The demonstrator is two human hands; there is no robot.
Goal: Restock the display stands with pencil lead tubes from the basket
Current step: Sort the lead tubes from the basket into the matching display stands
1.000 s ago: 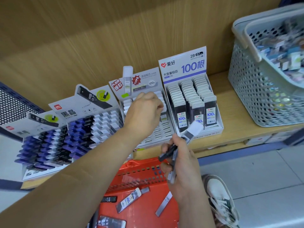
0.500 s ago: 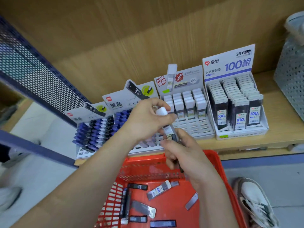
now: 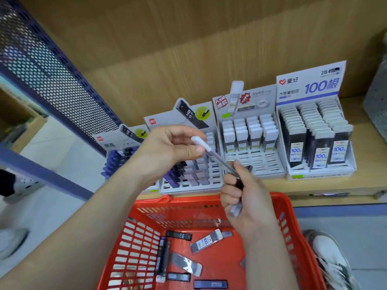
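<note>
My left hand [image 3: 169, 147] pinches the white cap end of a clear lead tube [image 3: 211, 152] that slants down to my right hand [image 3: 245, 193]. My right hand grips a bundle of several tubes [image 3: 236, 209], dark and clear, above the red basket [image 3: 289, 225]. Several loose tubes lie on the basket floor, one with a "100" label [image 3: 206, 241]. Behind my hands stand four display stands: a white-capped one [image 3: 249, 135] with empty front slots, a full "100" stand [image 3: 316, 135], and two with purple and grey tubes [image 3: 188, 170].
The stands sit on a wooden shelf [image 3: 368, 185] with a wooden back wall. A blue perforated metal panel [image 3: 48, 76] runs along the left. A grey perforated basket [image 3: 377, 101] shows at the right edge. My shoe [image 3: 333, 260] is on the floor, right of the red basket.
My left hand left the white-capped stand, came to my right hand and took hold of one tube's capped end. The view swung left and down, showing more of the red basket.
</note>
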